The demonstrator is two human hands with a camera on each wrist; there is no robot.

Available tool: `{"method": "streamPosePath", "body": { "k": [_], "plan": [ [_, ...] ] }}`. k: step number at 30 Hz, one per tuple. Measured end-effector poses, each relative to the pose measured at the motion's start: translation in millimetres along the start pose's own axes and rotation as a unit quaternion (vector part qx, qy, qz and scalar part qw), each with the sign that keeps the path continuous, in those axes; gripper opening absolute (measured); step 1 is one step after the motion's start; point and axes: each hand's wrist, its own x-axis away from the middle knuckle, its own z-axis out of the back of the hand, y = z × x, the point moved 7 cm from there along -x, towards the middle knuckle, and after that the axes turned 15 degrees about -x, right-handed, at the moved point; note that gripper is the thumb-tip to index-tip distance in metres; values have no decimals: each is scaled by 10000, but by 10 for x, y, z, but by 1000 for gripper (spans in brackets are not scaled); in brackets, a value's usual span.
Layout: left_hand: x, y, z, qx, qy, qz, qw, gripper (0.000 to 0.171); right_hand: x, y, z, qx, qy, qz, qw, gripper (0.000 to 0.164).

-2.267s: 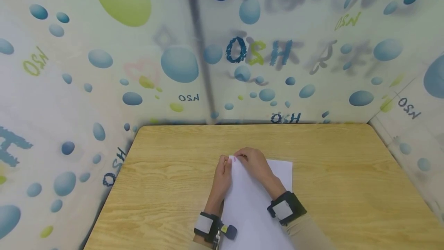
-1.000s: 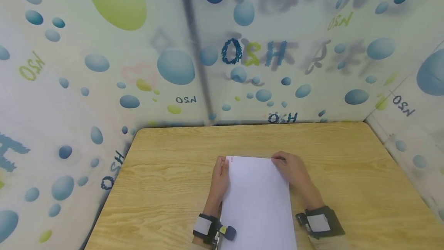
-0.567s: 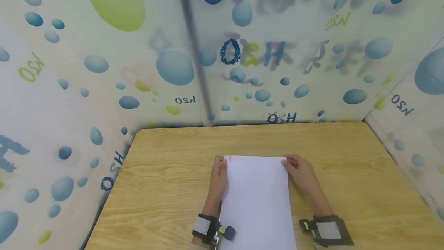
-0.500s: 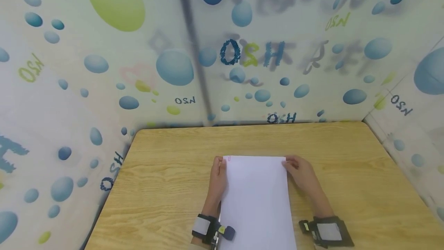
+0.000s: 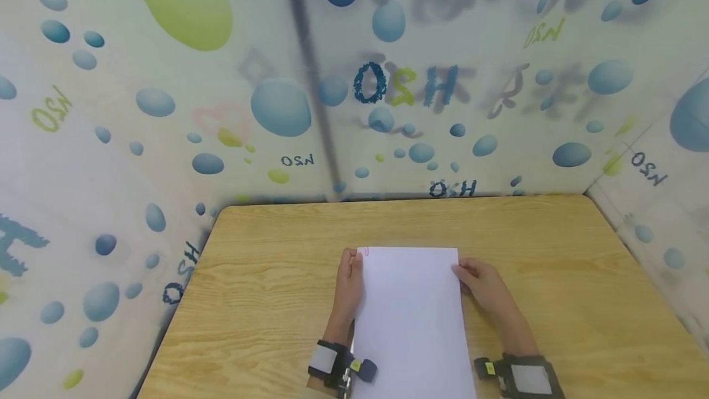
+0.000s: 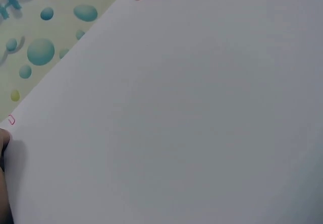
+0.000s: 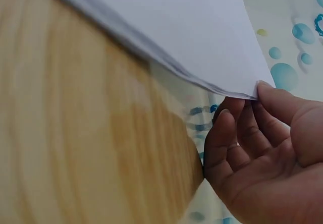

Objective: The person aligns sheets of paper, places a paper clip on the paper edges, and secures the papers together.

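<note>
A stack of white paper sheets (image 5: 410, 319) is held up over the table, its far edge upright toward the wall. On its top left corner sits a small pink paper clip (image 5: 367, 252), also visible at the left border of the left wrist view. My left hand (image 5: 349, 285) grips the left edge just below that corner, thumb on the front. At the opposite side, my right hand (image 5: 487, 285) pinches the right edge a little under the top corner. The right wrist view shows several sheet edges (image 7: 166, 68) layered together between thumb and fingers.
The wooden table (image 5: 266, 282) reaches back to a wall covering (image 5: 266, 48) printed with blue and green dots and letters. Black straps with small cameras sit on both wrists; the left camera (image 5: 367, 370) overlaps the paper's lower left in the head view.
My right hand has left the clipped corner, crossed rightward along the top edge to the right corner, then slipped slightly down the right edge. The left hand keeps its hold on the left edge.
</note>
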Motion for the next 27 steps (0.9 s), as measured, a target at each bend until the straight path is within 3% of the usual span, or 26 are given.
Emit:
{"method": "streamPosePath", "body": {
  "k": [9,17,24,27],
  "plan": [
    [-16,-36,-38,120,-201,152,9996,31,16,13,41,-311,185,14,9993,36],
    [118,-68,-23,704,-878,727,9910,30,11,13,50,-508,177,157,9984,34],
    [128,-63,147,-416,-998,106,9941,19,2,13,82,-434,245,185,9986,41],
    [118,-70,176,-358,-999,24,9944,17,10,-17,90,-328,258,158,9990,43]
  ]
}}
